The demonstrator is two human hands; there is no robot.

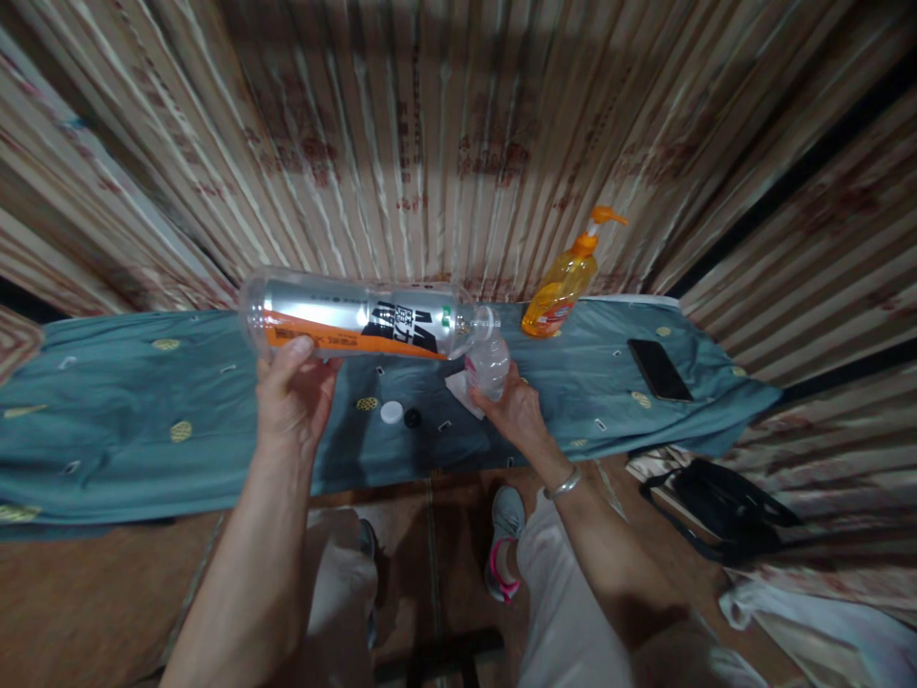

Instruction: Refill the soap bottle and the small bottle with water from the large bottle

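Observation:
A large clear plastic bottle (351, 315) with a silver, orange and black label lies nearly level in my left hand (295, 387), held near its base. Its neck points right and meets the mouth of a smaller clear plastic bottle (489, 366). My right hand (512, 406) grips that smaller bottle, which stands roughly upright. Whether liquid passes between the two I cannot tell. Behind the small bottle lies a white paper or tissue (462, 394). Below the bottles, a white cap (391, 412) and a black cap (413, 418) rest on the cloth.
An orange pump bottle (561, 291) stands at the back right of the green cloth-covered bench (215, 411). A black phone (659, 370) lies farther right. Striped curtains (430, 143) hang close behind. A black bag (723, 502) sits low at the right.

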